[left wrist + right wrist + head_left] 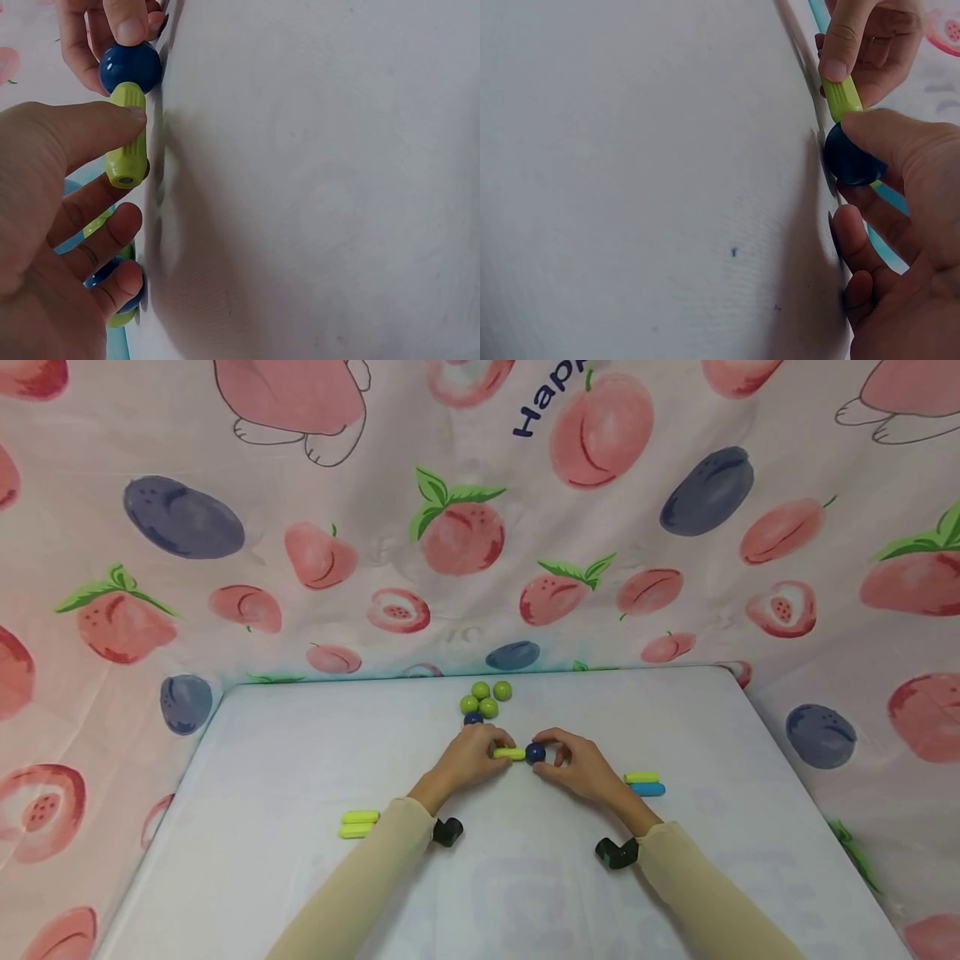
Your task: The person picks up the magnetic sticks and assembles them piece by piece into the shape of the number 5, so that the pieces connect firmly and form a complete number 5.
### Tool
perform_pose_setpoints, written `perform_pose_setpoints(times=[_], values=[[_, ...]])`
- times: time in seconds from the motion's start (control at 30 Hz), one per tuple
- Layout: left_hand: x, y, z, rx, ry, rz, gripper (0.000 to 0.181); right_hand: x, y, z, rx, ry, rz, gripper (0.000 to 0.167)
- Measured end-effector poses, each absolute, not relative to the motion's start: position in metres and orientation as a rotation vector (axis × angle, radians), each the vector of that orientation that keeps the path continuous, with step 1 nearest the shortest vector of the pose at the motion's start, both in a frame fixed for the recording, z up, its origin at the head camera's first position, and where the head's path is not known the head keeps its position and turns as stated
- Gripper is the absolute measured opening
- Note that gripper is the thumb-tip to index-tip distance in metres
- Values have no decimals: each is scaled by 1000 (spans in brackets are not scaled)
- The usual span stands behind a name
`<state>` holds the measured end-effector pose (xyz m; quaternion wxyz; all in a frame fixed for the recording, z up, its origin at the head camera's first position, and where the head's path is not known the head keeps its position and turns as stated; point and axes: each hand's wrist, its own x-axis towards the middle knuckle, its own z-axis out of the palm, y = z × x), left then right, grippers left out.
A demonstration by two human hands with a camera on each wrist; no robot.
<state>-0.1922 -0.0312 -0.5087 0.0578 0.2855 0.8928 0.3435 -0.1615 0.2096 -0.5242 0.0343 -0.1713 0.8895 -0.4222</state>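
My left hand point(471, 753) pinches a yellow-green rod point(129, 154) between thumb and finger. The rod has ridged sides and a small grey disc in its near end. A dark blue ball point(535, 753) is in the pinch of my right hand point(581, 766). In the left wrist view the rod's far end touches that ball, and the right wrist view point(853, 155) shows the ball against the rod too. Just beyond my left hand lie another blue ball point(473, 718), partly hidden, and several green balls point(480, 691).
Two yellow-green rods point(358, 824) lie by the left sleeve. Right of the right hand are a yellow-green rod point(642, 777) and a blue rod point(647, 790). Black wrist-camera pieces point(617, 853) show near both wrists. Fruit-print cloth point(465, 535) hangs behind the white table point(285, 735).
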Motion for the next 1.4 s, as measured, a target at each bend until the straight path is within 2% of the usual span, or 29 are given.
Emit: perform_pose_setpoints(times=[0.2, 0.43, 0.63, 1.0, 1.4], values=[[-193, -31, -509, 868, 2701, 1043, 17, -162, 209, -523, -516, 2745, -1303, 37], [-191, -37, -504, 878, 2699, 1053, 29, -161, 208, -525, -520, 2744, -1301, 37], [-190, -49, -496, 851, 2827, 1144, 29, -161, 208, -526, -497, 2748, -1285, 38], [-198, -64, -504, 436, 3083, 1311, 33, -161, 209, -523, -470, 2734, -1285, 38], [-201, -61, -516, 330, 3134, 1118, 38, -159, 209, -523, -485, 2728, -1300, 38]])
